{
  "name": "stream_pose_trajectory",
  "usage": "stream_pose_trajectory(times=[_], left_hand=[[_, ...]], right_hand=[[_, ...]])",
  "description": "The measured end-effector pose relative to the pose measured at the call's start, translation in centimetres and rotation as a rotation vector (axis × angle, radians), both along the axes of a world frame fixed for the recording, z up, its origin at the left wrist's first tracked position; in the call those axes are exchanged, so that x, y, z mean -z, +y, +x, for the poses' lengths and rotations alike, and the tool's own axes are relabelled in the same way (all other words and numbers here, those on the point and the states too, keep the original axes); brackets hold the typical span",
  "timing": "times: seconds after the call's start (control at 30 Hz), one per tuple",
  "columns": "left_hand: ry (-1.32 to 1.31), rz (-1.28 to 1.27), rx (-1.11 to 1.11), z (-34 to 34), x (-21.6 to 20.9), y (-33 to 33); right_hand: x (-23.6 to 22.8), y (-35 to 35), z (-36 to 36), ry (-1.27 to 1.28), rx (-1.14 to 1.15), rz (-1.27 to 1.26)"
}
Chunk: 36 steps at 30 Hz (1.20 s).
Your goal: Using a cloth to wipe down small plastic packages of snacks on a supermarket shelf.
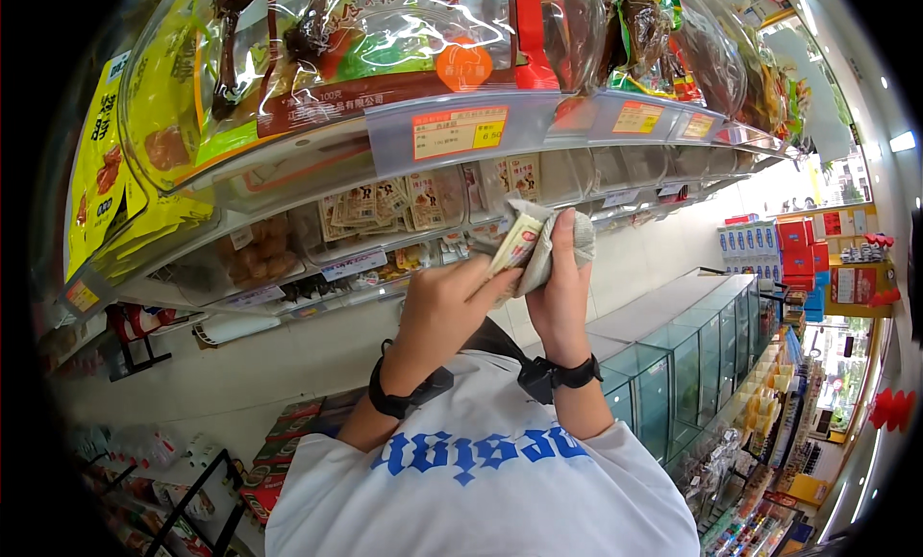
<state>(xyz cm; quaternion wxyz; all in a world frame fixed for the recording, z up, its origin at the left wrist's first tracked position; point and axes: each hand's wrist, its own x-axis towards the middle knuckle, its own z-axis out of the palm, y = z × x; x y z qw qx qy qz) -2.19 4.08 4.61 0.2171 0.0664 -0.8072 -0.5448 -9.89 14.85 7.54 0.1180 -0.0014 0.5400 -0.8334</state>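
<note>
Both my hands are raised to a shop shelf. My left hand (444, 302) and my right hand (562, 286) grip together a small snack packet (535, 247) with a pale wrapper, held just in front of the middle shelf (365, 264). Each wrist wears a black band. Similar small packets (385, 203) stand in rows on that shelf right behind the held one. My white shirt with blue lettering (481, 480) fills the lower middle of the view.
The top shelf carries large clear bags of dried meat (385, 38) with orange price tags (460, 132) on its rail. Yellow bags (115, 173) hang at the left. Glass-topped freezer cabinets (692, 355) run along the right, with stacked red and blue boxes (779, 249) behind.
</note>
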Motion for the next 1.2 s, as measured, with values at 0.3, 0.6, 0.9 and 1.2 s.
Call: stream_pose_trajectory(times=[0.3, 0.6, 0.9, 1.2], left_hand=[[-0.140, 0.011, -0.006, -1.4, 0.6, -0.9], [-0.105, 1.253, 0.271, -4.1, 0.0, 1.9], [-0.081, 0.560, 0.296, -5.7, -2.6, 8.8], [-0.354, 0.354, 0.191, -9.2, -2.3, 11.0]], right_hand=[[0.7, 3.0, -1.0, 0.456, 0.036, 0.468], [0.7, 4.0, -0.1, 1.100, -0.336, 0.765], [3.0, 11.9, -7.1, 0.189, -0.352, 0.437], [1.7, 18.2, -7.1, 0.198, -0.132, 0.118]])
